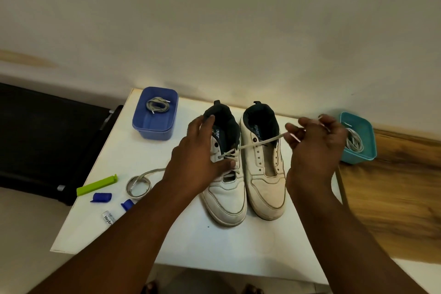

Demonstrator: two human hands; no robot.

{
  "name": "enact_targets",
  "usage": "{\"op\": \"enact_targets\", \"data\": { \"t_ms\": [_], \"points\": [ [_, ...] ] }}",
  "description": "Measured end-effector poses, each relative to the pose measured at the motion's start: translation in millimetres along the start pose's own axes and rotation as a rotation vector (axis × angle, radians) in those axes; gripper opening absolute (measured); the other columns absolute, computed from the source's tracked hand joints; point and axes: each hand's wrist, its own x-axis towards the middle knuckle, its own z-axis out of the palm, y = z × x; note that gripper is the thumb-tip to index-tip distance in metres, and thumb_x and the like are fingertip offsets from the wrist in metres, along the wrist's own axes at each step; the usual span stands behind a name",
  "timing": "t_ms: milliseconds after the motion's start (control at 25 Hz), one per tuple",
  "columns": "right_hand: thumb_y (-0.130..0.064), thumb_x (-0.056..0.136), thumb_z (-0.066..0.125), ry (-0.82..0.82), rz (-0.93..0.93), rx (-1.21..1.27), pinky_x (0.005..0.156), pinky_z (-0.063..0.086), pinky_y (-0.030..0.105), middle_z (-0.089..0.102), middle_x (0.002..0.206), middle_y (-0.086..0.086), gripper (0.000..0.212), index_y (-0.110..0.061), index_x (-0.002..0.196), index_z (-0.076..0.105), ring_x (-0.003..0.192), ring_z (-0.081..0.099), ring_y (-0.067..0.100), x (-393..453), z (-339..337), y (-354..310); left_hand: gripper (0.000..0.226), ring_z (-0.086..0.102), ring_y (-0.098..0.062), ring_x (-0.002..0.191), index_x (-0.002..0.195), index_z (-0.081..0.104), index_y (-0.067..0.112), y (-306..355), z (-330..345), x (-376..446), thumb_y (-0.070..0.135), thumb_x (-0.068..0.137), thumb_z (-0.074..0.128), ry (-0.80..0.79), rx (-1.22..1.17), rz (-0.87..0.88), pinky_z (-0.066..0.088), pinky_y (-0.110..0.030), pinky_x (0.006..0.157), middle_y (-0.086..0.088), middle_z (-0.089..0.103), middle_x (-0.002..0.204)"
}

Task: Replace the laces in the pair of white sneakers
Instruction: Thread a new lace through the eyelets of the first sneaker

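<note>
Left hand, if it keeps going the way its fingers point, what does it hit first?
The left hand lies on the partly laced white sneaker, fingers aimed right. Next in line looks like the unlaced white sneaker beside it, probably under the taut grey lace; depth is unclear.

The person is showing two bare forearms with no sleeves, and the left hand (195, 162) and right hand (315, 150) are wearing no gloves, rings or watch.
</note>
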Motion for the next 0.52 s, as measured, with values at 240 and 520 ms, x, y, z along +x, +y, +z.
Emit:
{"op": "enact_targets", "data": {
  "t_ms": [240,520],
  "points": [
    [-0.013,0.100,0.061,-0.038,-0.220,-0.428,0.071,0.051,0.011,0.045,0.132,-0.003,0.032,-0.030,0.127,0.059,0.079,0.064,-0.004,-16.7,5.0,5.9,0.077,0.059,-0.022,0.123,0.151,0.026,0.025,3.5,-17.1,-19.4,0.035,0.090,0.072,-0.036,0.032,-0.100,0.047,-0.031,0.098,-0.001,0.056,0.142],
    [-0.055,0.099,0.054,-0.963,0.102,-0.539,0.058,0.049,0.034,0.074,0.090,0.001,0.035,-0.022,0.104,0.062,0.063,0.059,0.012,-68.4,14.5,21.3,0.041,0.068,-0.012,0.076,0.134,0.058,0.025,37.1,-60.9,-33.3,0.002,0.101,0.050,0.056,-1.331,-0.287,0.057,-0.028,0.064,-0.002,0.069,0.121]
  ]
}}
